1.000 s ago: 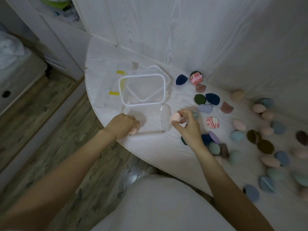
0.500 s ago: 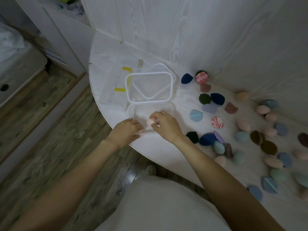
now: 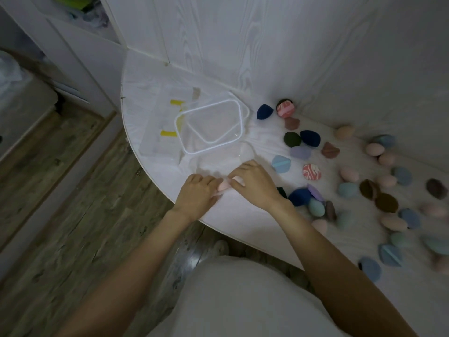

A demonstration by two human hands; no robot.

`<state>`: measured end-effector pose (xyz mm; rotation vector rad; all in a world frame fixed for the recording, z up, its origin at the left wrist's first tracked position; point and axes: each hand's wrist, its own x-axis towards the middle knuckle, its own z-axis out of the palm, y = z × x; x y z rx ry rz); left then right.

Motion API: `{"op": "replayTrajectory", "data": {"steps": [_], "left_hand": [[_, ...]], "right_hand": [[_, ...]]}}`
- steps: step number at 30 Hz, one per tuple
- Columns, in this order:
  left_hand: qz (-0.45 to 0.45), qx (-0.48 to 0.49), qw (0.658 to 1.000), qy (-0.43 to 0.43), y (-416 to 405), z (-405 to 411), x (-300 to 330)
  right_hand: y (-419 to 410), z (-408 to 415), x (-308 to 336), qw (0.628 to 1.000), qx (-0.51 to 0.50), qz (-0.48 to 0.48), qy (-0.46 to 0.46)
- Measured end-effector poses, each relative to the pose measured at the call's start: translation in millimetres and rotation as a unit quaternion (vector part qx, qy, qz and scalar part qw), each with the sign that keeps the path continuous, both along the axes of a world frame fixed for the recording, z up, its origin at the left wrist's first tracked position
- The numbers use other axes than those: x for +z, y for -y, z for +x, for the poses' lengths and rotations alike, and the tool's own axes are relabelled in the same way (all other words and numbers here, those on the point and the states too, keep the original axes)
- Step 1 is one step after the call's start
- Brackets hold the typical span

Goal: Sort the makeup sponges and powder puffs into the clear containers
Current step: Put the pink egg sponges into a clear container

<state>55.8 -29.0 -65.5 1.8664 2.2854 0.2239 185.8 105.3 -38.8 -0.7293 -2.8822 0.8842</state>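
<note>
A clear container (image 3: 246,153) stands near the round white table's front edge, hard to see against the tabletop. My left hand (image 3: 196,194) grips its near wall. Over the container, my right hand (image 3: 255,183) pinches a pale pink sponge (image 3: 224,185) just in front of the left fingers. Whether the sponge touches the container's floor I cannot tell. Loose sponges and puffs lie to the right, among them a light blue puff (image 3: 280,163), a red-and-white marbled puff (image 3: 312,171) and a teal sponge (image 3: 316,207).
A white-rimmed clear lid (image 3: 211,127) rests behind the container on a second clear piece. Flat clear packaging with yellow tabs (image 3: 160,132) lies at the left. The table's curved edge (image 3: 150,171) drops to a wooden floor. Wood-grain wall panels close the back.
My right hand carried the pink sponge leftward from the pile to the container, ending close against my left hand. The camera view shifted slightly left.
</note>
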Motion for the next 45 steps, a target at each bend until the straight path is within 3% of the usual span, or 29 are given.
{"op": "replayTrajectory", "data": {"steps": [3, 7, 11, 16, 21, 23, 27, 30, 33, 36, 45], "left_hand": [[-0.003, -0.002, 1.0, -0.004, -3, 13, -1], [0.003, 0.003, 1.0, -0.004, -6, 32, -2], [0.011, 0.003, 1.0, 0.0, -7, 38, -5], [0.005, 0.003, 1.0, 0.012, -8, 40, -7], [0.01, 0.014, 0.999, 0.033, -5, 37, -8], [0.001, 0.014, 0.999, 0.034, -6, 36, -8], [0.01, 0.015, 0.999, 0.036, -8, 35, -7], [0.025, 0.008, 1.0, 0.013, -9, 35, -7], [0.025, 0.005, 1.0, -0.007, -7, 35, -10], [0.023, 0.006, 1.0, -0.008, -7, 35, -12], [0.028, 0.025, 0.999, 0.008, -9, 35, -11]], "right_hand": [[-5, 50, 8, 0.989, -0.13, -0.006, -0.073], [-13, 135, -12, 0.945, -0.319, 0.059, 0.045], [-5, 184, -31, 0.893, -0.429, -0.001, 0.135], [-2, 187, -26, 0.863, -0.486, -0.117, 0.077], [1, 159, 27, 0.886, -0.412, -0.198, -0.079], [-1, 130, 39, 0.905, -0.361, -0.202, -0.097], [-1, 61, 33, 0.963, -0.226, -0.135, -0.056], [-5, 21, 14, 0.987, -0.154, -0.042, 0.023], [-10, 1, 1, 0.981, -0.111, 0.101, 0.119], [-11, -6, -5, 0.965, -0.087, 0.176, 0.174], [-14, -3, 5, 0.968, -0.062, 0.141, 0.199]]}}
